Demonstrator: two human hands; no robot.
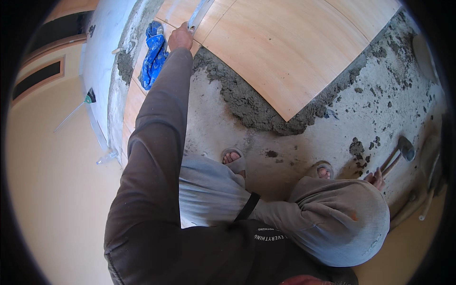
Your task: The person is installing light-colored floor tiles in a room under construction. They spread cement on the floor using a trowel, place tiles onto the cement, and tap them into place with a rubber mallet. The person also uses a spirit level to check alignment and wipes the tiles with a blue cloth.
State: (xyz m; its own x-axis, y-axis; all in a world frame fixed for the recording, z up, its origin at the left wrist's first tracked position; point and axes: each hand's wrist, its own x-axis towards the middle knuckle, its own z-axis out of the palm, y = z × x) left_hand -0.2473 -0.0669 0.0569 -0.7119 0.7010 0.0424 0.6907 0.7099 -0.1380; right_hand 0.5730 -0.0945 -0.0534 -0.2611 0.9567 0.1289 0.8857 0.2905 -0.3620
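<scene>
My left hand [181, 37] reaches far ahead, its fingers closed on the near end of a long silvery straightedge [199, 14] lying over the tiles. Beneath that is a wood-coloured floor tile [289, 52], one corner pointing toward me. Grey wet mortar [251, 107] sticks out from under the tile's edges. Beside my left wrist lies a crumpled blue cloth [154, 57]. Low at my right side, partly hidden by my knee, my right hand [375, 179] is closed around the wooden handle of a mallet [406, 148] with a dark head.
My sandalled feet [233, 159] stand on the rough concrete floor [204, 128], where mortar crumbs [357, 148] are scattered. Along the left are a mortar-smeared ledge [124, 66], a green-handled tool with a thin rod [88, 98] and a clear plastic bottle [107, 158].
</scene>
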